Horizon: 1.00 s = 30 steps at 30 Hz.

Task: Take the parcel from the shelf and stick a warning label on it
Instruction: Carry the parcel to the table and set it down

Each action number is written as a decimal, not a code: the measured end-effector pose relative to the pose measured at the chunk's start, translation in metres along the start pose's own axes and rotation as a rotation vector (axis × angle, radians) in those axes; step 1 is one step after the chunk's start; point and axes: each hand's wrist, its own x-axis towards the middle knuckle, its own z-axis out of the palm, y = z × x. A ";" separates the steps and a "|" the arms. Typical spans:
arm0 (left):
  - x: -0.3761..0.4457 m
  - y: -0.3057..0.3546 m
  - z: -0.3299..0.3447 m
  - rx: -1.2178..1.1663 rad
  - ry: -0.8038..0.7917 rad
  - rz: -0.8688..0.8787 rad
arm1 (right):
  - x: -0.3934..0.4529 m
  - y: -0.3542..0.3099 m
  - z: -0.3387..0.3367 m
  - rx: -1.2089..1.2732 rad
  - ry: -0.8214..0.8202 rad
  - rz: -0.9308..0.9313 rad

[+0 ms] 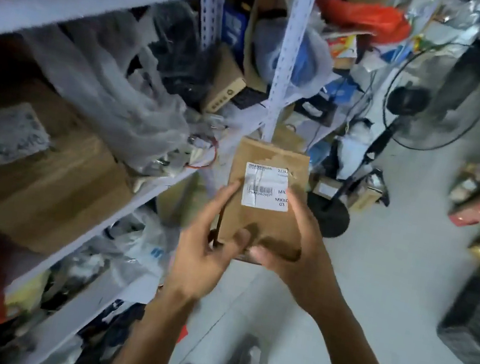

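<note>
A small brown paper parcel point(260, 223) with a white barcode shipping label point(266, 186) is held upright in front of me, clear of the shelf. My left hand point(206, 245) grips its lower left edge, thumb on the front. My right hand point(297, 247) grips its lower right side, thumb near the bottom. No warning label can be seen on the parcel or in either hand.
A grey metal shelf unit point(134, 206) runs along the left, stuffed with a large cardboard box point(39, 169), plastic bags and small boxes. A black standing fan point(415, 99) is ahead on the right. Heaped goods line the right side over a pale floor point(371, 297).
</note>
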 end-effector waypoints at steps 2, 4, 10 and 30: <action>0.012 -0.007 0.026 -0.016 -0.118 0.027 | -0.008 0.016 -0.023 0.019 0.049 0.015; 0.028 -0.011 0.053 0.037 -0.212 0.068 | -0.013 0.028 -0.045 0.031 0.122 0.026; 0.074 -0.013 0.143 0.008 -0.457 0.105 | -0.020 0.060 -0.123 0.045 0.348 0.028; 0.161 0.000 0.489 -0.061 -1.361 0.104 | -0.075 0.150 -0.347 -0.075 1.013 0.345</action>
